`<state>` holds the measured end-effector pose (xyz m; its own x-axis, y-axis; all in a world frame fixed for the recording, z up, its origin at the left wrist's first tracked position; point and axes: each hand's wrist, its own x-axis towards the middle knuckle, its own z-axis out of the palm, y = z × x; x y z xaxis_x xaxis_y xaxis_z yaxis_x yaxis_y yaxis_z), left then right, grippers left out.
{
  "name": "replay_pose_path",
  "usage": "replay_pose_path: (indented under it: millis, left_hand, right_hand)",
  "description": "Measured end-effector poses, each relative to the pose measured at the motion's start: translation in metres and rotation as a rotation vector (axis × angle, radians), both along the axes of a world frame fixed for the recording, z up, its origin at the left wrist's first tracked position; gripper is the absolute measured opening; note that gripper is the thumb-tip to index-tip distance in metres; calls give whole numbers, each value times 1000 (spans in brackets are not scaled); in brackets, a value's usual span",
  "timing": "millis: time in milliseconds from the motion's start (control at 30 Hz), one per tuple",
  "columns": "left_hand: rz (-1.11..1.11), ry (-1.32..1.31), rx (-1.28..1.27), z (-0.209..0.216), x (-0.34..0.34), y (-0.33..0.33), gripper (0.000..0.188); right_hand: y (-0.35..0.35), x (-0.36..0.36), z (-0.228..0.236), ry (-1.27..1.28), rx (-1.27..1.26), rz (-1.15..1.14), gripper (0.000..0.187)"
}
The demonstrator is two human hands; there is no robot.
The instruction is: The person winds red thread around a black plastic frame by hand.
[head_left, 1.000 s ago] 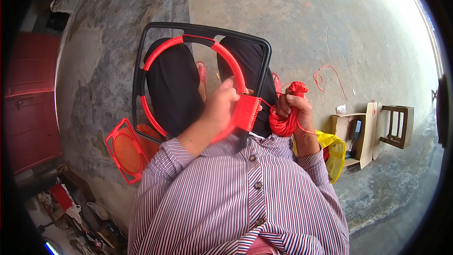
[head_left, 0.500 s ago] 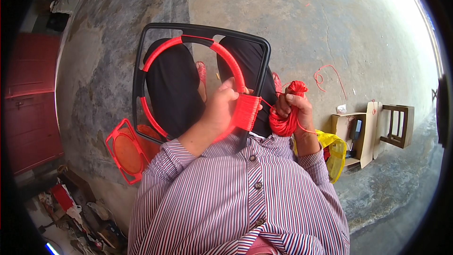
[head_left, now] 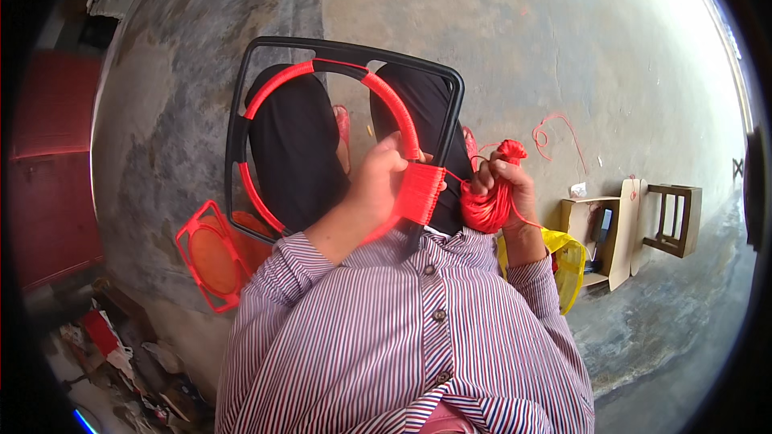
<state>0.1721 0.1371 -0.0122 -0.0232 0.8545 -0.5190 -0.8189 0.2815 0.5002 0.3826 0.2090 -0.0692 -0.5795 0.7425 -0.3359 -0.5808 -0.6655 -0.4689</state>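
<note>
Across my lap lies a black frame point(head_left: 354, 49), rounded square outside with a ring inside it. Red cord is wound over much of the ring point(head_left: 392, 106); a bare black stretch shows at its far side. My left hand point(head_left: 378, 185) is closed on the ring's right side, beside a broad block of tight red windings point(head_left: 421, 193) that reaches across to the frame's outer bar. My right hand point(head_left: 511, 185), right of the frame, grips a bundled hank of red cord point(head_left: 485, 207). A short taut strand runs from the windings to that hank.
Left of my legs is a red frame with a round centre point(head_left: 211, 257). On the right are a yellow bag point(head_left: 569, 265), an opened cardboard box point(head_left: 615, 229) and a small wooden stool point(head_left: 675, 221). Loose red cord point(head_left: 563, 116) lies on the concrete floor. A red cabinet point(head_left: 56, 169) stands far left.
My right hand and the cord hank have shifted very slightly to the right. The left hand keeps its hold on the ring, and the view has moved a little.
</note>
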Motion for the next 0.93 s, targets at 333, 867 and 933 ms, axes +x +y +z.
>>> replay_pose_path:
  millis: [333,867,933]
  left_hand:
    - [-65,13,84,1,-10,0,34]
    - [259,280,143,-13,-1,-2,54]
    - [185,160,87,-9,-3,-3,63]
  right_hand:
    - [72,121,-112,-277,-135,-430,23]
    - [48,-41,26,-885,1315,-321,53]
    - [49,-27,2,-902,1392,217,54]
